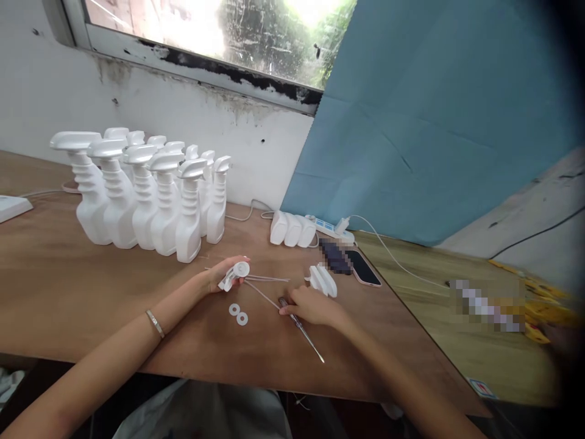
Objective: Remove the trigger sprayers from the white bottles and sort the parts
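Note:
My left hand (226, 272) is closed around a white spray trigger head (241, 269), its round collar turned up toward me. Two thin pale tubes (262, 294) run from beside it to the right across the brown table. My right hand (308, 305) has its thumb and fingers around the handle of a screwdriver (299, 327), whose tip points toward the table's front edge. One tube's end reaches that thumb; whether it is pinched there, I cannot tell. Between the hands lie two flat white washers (238, 314). More white trigger heads (323, 280) lie just behind my right hand.
White spray bottles (141, 195) stand in rows at the back left. Several white bottle-shaped parts (292, 229) and a power strip (325, 227) with a cable lie at the back. A phone (364, 268) lies by the right edge, near a second, wooden table (425, 305).

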Demonstrator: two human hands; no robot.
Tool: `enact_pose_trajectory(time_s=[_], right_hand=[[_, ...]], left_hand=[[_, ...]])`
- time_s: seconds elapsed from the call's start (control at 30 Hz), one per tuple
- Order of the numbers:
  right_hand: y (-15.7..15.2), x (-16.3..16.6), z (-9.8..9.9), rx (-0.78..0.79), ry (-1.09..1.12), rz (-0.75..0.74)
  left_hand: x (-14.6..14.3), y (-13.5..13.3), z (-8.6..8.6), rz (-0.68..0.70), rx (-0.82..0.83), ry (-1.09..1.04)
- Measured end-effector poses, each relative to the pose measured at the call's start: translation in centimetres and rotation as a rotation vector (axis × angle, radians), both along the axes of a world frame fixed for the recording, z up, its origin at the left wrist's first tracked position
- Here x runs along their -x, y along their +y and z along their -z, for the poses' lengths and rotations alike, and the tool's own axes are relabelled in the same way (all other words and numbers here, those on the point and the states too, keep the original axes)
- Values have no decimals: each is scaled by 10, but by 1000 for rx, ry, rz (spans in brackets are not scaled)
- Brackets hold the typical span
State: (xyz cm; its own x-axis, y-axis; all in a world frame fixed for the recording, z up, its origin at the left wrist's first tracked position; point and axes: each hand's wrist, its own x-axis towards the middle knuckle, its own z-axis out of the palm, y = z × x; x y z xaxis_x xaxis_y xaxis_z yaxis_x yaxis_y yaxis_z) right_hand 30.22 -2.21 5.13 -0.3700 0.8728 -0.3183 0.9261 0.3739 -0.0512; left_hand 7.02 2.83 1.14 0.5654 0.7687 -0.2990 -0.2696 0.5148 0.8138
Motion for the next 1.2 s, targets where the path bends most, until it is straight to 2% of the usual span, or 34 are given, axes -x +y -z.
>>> enact_pose_trajectory(time_s=[0.13, 0.2, 0.3, 0.37, 0.4, 0.47, 0.57, 0.67, 0.87, 1.07, 1.2], right_hand=[[9, -2, -1, 22, 280, 26], [6, 7, -10, -34, 657, 78], [-9, 31, -21, -263, 1384, 129], [-19, 47, -22, -499, 1670, 81], [-23, 53, -19, -598, 1730, 32], [-26, 61, -8, -739, 1714, -130], [-22, 60, 12, -880, 1505, -451], [-16, 55, 25, -955, 1303, -601], [-18, 60, 31, -1024, 964, -580], [-20, 63, 35, -953, 1051, -366], [-20, 63, 38, -888, 1149, -301]], left_hand=[[-1, 3, 4, 18, -28, 19], [-1, 4, 4, 28, -32, 17], [-1, 2, 2, 32, -27, 16], [-3, 0, 0, 9, -13, 30], [-4, -2, -1, -10, -3, 39], [-5, -4, -2, -56, 18, 49], [-6, -6, -4, -117, 33, 39], [-6, -5, -3, -151, 37, 31], [-8, -1, 0, -234, -6, -3], [-7, -3, -2, -269, -76, -33], [-5, -3, -1, -259, -89, 14]])
